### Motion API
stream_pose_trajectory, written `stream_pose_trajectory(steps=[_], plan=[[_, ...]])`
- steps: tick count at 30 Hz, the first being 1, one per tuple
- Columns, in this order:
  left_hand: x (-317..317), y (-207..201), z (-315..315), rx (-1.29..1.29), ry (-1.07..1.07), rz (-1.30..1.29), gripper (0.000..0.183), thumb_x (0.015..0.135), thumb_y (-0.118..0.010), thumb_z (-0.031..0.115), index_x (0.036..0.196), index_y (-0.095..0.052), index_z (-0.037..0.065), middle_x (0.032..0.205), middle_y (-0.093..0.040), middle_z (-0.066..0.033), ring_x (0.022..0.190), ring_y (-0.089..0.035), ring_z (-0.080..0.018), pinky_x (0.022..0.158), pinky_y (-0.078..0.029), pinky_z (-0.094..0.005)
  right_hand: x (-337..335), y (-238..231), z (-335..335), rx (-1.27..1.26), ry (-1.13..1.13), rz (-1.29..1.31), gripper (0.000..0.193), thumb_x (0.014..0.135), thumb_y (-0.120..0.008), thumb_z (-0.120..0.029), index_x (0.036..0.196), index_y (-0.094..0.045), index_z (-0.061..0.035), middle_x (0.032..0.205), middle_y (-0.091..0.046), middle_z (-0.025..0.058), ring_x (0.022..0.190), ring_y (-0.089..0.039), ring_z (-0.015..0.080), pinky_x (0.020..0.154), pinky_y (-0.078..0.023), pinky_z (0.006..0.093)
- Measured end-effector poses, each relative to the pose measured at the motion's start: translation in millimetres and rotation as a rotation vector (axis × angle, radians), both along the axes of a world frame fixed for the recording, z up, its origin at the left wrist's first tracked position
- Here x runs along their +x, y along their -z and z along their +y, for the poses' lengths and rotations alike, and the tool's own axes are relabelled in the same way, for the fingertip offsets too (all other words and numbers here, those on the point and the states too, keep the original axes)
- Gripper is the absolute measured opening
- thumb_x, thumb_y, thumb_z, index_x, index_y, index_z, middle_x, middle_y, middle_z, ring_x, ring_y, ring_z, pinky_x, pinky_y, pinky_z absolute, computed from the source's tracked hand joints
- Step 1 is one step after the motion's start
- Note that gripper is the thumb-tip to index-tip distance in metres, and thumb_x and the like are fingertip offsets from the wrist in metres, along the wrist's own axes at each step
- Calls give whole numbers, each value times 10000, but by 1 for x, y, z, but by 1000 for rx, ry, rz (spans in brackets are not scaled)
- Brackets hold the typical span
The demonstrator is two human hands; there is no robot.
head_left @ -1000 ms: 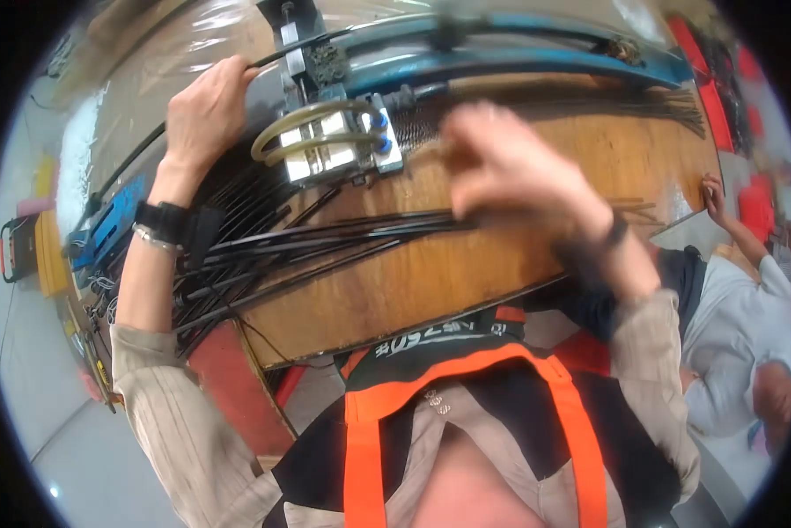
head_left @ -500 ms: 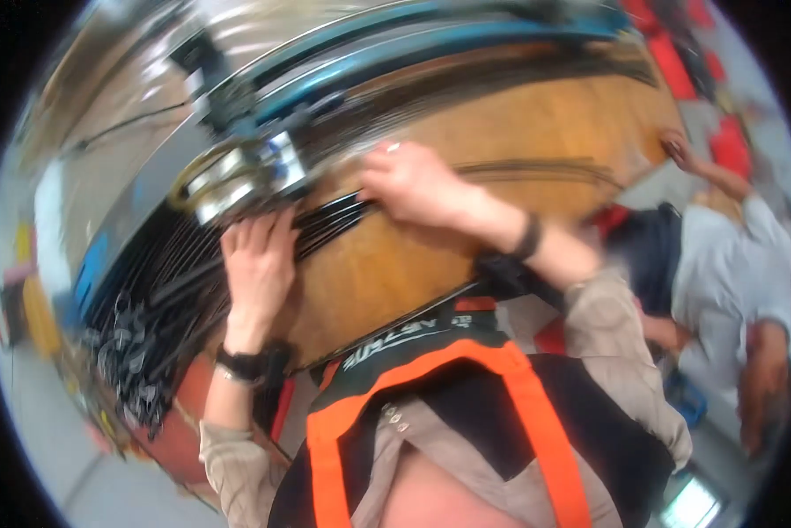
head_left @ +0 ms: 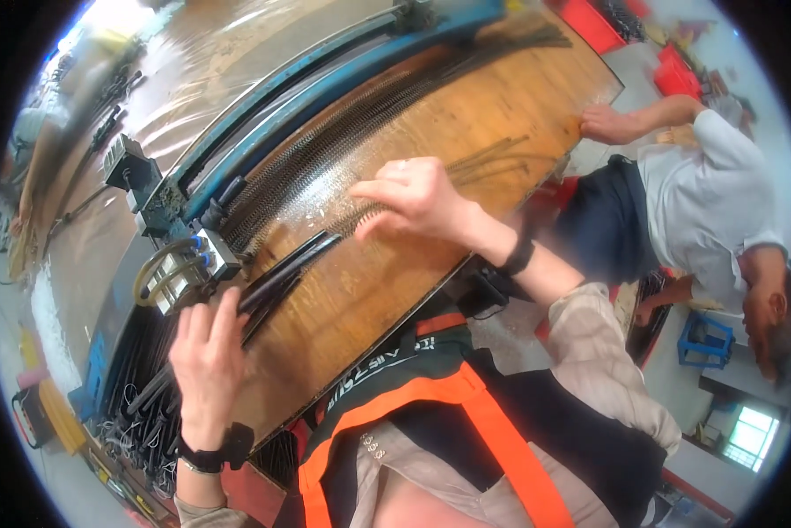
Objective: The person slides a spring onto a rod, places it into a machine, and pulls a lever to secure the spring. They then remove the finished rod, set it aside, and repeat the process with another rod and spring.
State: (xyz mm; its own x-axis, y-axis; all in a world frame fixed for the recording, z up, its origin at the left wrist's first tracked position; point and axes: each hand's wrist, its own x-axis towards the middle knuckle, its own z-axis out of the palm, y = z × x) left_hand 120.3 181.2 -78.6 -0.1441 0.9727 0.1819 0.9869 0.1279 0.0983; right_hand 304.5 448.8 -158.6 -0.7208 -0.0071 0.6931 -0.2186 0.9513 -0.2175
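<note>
On inspection, my left hand [head_left: 209, 361] was ungripped, fingers extended and slightly parted, at one end of the black tubes [head_left: 285, 269]; whether the fingertips touched them I could not establish. The tubes lay on the wooden worktop [head_left: 518, 97], between its near edge and the hose-fitted metal fixture [head_left: 217, 257], their other ends pointing towards my right hand [head_left: 413, 202]. That hand stood inward of the near edge, thumb and forefinger apart over a thin coil [head_left: 357, 213]; I could not tell whether it held the coil. More coiled springs [head_left: 351, 128] ran along the far edge. I judged the step in hand to be handling the coil and tubes beside the fixture. In my assessment, the next move called for a sure pinch on the coil and steadied tubes.
</note>
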Motion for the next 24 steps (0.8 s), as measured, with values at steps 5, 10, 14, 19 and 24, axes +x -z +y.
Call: stream_pose_trajectory(steps=[5, 10, 14, 19, 24], plan=[[0, -20, 17, 24, 17, -19, 319, 812, -627, -21, 1125, -617, 39, 862, -578, -118, 783, -581, -306, 616, -486, -402, -10, -10, -1, -114, 37, 111, 304, 848, -703, -349, 1021, -671, -101, 687, -625, 32, 559, -583, 220, 493, -468, 329], [-67, -57, -37, 257, -198, 234, 273, 858, -575, -58, 1117, -612, 21, 867, -591, -161, 779, -593, -325, 667, -491, -404, 0, 7, 63, -65, 253, 166, 199, 956, -603, -210, 1087, -661, -72, 779, -645, 73, 628, -604, 210, 554, -486, 305], [-109, -92, -58, 404, -354, 361, 219, 919, -572, -5, 1134, -608, 3, 973, -636, -180, 820, -620, -335, 709, -495, -384, -49, 16, 55, -406, 233, -34, 188, 980, -569, -172, 1097, -654, -52, 793, -654, 63, 695, -624, 161, 623, -501, 282], [-116, -118, -75, 531, -351, 344, 196, 928, -589, 25, 1118, -617, -19, 935, -645, -186, 785, -625, -322, 705, -489, -359, -176, -51, -7, -726, -178, -222, 187, 964, -602, -193, 1074, -673, -60, 804, -676, 32, 778, -639, 104, 687, -509, 270], [-123, -93, -125, 502, -519, 202, 191, 935, -593, 42, 1107, -615, -39, 873, -632, -174, 708, -584, -280, 669, -475, -341, -266, -69, -45, -440, -457, -70, 171, 890, -686, -211, 995, -726, -82, 778, -713, 55, 694, -663, 143, 683, -522, 289]])
